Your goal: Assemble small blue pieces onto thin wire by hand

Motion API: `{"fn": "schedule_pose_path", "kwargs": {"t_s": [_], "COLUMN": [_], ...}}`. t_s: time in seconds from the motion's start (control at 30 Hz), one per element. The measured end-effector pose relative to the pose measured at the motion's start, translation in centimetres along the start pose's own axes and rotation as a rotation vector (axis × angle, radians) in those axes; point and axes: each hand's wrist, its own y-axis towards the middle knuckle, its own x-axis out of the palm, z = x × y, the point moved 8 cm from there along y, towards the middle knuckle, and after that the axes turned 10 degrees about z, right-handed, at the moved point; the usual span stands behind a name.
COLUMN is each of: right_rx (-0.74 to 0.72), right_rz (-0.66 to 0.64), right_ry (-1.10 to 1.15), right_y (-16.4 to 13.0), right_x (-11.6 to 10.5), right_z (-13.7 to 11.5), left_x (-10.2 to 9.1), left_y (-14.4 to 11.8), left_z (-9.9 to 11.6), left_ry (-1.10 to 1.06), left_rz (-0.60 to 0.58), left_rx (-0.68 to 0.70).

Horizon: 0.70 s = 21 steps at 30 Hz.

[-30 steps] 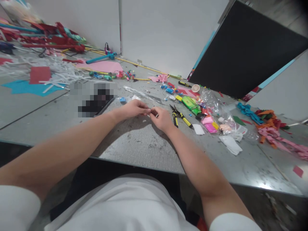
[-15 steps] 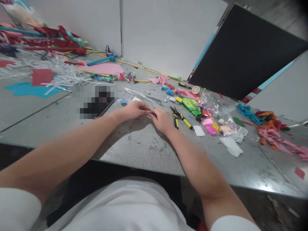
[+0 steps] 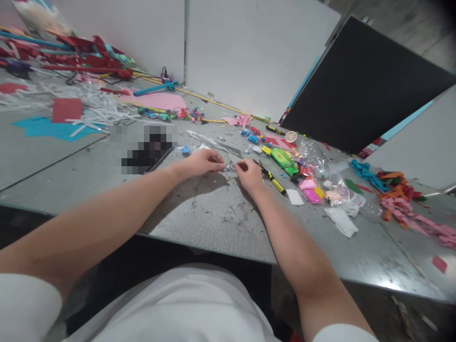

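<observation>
My left hand (image 3: 204, 161) hovers over the table with thumb and fingertips pinched together. Facing it across a narrow gap, my right hand (image 3: 249, 173) also has its thumb and finger pinched. A tiny bluish-grey piece (image 3: 230, 166) shows between the fingertips; it is too small to name, and I cannot tell which hand holds it. Pliers with yellow-and-black handles (image 3: 275, 182) lie just right of my right hand, which partly covers them. Behind the hands runs a bundle of thin silvery wires (image 3: 213, 142). A small blue lump (image 3: 185, 150) is near my left hand.
A dark, pixelated object (image 3: 147, 152) lies left of my left hand. To the right are a green packet (image 3: 281, 156), pink packets (image 3: 309, 190), clear plastic bags and white paper (image 3: 342, 221). White paper strips (image 3: 103, 107) and red material cover the far left. A black panel (image 3: 370, 80) leans behind.
My hands have come apart from touching fingertips, the right one moving right and now covering part of the pliers. The tiny bluish-grey piece shows between them. The view has shifted slightly.
</observation>
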Motion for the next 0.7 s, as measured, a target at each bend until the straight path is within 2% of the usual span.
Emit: {"fn": "schedule_pose_path", "kwargs": {"t_s": [0.23, 0.43, 0.7], "right_rx": [-0.131, -0.185, -0.243], "right_rz": [-0.105, -0.177, -0.198], "right_ry": [0.113, 0.151, 0.057], "right_y": [-1.8, -2.0, -1.9], "right_x": [1.0, 1.6, 1.8], "right_z": [-3.6, -3.6, -3.5], "left_x": [0.2, 0.5, 0.6], "left_y": [0.4, 0.0, 0.4], "left_z": [-0.6, 0.1, -0.9], "left_ry": [0.015, -0.047, -0.134], "left_rz": [-0.025, -0.062, -0.052], "left_rx": [0.023, 0.026, -0.012]}}
